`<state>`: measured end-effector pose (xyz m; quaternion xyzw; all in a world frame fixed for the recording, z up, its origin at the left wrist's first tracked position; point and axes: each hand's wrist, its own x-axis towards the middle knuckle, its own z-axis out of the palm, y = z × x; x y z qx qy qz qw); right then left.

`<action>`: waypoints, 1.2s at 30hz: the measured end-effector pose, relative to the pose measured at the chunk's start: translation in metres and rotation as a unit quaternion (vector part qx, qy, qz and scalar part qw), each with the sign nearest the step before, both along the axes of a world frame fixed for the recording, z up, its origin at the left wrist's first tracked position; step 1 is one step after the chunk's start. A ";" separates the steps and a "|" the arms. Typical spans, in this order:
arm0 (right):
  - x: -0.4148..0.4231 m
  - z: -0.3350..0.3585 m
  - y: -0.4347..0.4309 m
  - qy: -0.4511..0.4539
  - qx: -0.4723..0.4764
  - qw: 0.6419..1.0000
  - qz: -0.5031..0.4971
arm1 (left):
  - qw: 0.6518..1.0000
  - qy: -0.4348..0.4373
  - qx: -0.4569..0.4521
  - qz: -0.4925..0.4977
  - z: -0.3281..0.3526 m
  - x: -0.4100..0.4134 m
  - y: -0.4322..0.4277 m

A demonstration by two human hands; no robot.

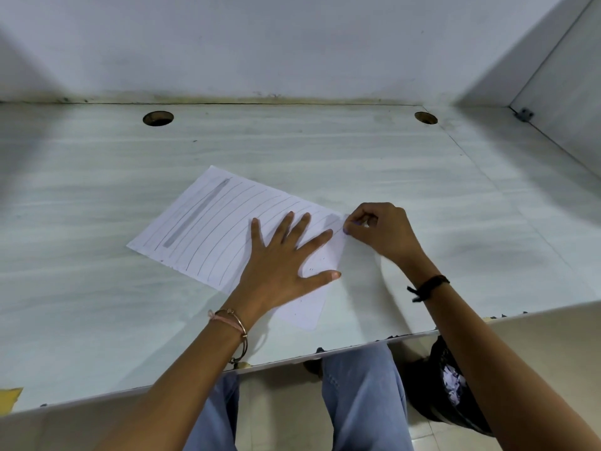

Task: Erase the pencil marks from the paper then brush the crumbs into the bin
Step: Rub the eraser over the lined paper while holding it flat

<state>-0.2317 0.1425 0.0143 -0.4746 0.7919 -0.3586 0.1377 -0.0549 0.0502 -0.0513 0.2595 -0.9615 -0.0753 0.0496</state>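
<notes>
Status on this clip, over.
Left hand flat on paper, pinning it. Right hand pinches eraser at paper's right corner. Grey pencil band unerased. Nothing blocking.

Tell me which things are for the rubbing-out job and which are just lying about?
For the job:
paper
pencil marks
left hand, pressing the paper
right hand, pinching something small, likely the eraser
bin

Just lying about:
desk holes
bracket
yellow tape

Pale desk [97, 190] with two cable holes [158, 118] meets white walls [292, 43].
</notes>
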 end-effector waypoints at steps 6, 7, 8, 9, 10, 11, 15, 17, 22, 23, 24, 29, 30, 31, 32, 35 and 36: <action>0.011 -0.010 0.007 0.019 0.010 0.999 0.042 | 1.000 -0.004 0.017 0.000 0.003 0.000 0.001; 0.002 -0.009 0.006 0.019 -0.002 1.000 0.009 | 1.000 -0.007 0.019 -0.005 0.004 0.001 0.000; -0.007 -0.008 0.005 0.015 -0.006 1.000 -0.017 | 1.000 -0.007 0.025 -0.009 0.005 0.002 0.000; -0.012 -0.006 0.004 0.012 -0.003 0.999 -0.030 | 0.999 0.001 0.039 -0.009 0.006 0.002 -0.001; -0.012 -0.005 0.004 0.013 0.003 0.999 -0.033 | 0.998 0.022 0.061 -0.005 0.008 0.003 -0.003; -0.008 -0.003 0.005 0.015 0.005 0.999 -0.029 | 0.995 0.051 0.088 0.000 0.009 0.004 -0.004; 0.040 -0.003 0.015 -0.060 -0.016 0.997 0.039 | 0.970 0.172 0.170 0.020 0.008 0.005 -0.006; 0.059 -0.010 0.021 -0.080 -0.014 0.993 0.082 | 0.953 0.225 0.202 0.030 0.007 0.006 -0.009; 0.070 -0.020 0.027 -0.029 -0.032 0.993 0.109 | 0.967 0.175 0.182 0.031 0.015 0.021 -0.010; 0.071 -0.020 0.027 -0.025 -0.032 0.993 0.108 | 0.975 0.141 0.169 0.033 0.015 0.028 -0.007; 0.072 -0.019 0.028 -0.024 -0.031 0.994 0.105 | 0.981 0.111 0.155 0.035 0.014 0.035 -0.005; 0.078 -0.015 0.025 -0.044 -0.005 0.991 0.126 | 0.999 -0.004 0.028 0.043 0.003 0.053 -0.001; 0.080 -0.015 0.023 -0.043 -0.005 0.991 0.123 | 0.999 -0.011 0.018 0.044 0.002 0.052 -0.001; 0.081 -0.016 0.021 -0.035 -0.013 0.993 0.108 | 0.999 -0.012 0.015 0.045 0.001 0.051 -0.001; 0.083 -0.016 0.019 -0.022 -0.027 0.996 0.087 | 0.999 -0.008 0.016 0.047 0.001 0.050 0.000; 0.088 -0.017 0.021 0.028 -0.033 0.994 0.105 | 0.999 0.000 0.023 0.049 0.001 0.049 0.001; 0.092 -0.017 0.023 0.035 -0.016 0.989 0.142 | 0.999 -0.003 0.018 0.049 0.002 0.050 0.001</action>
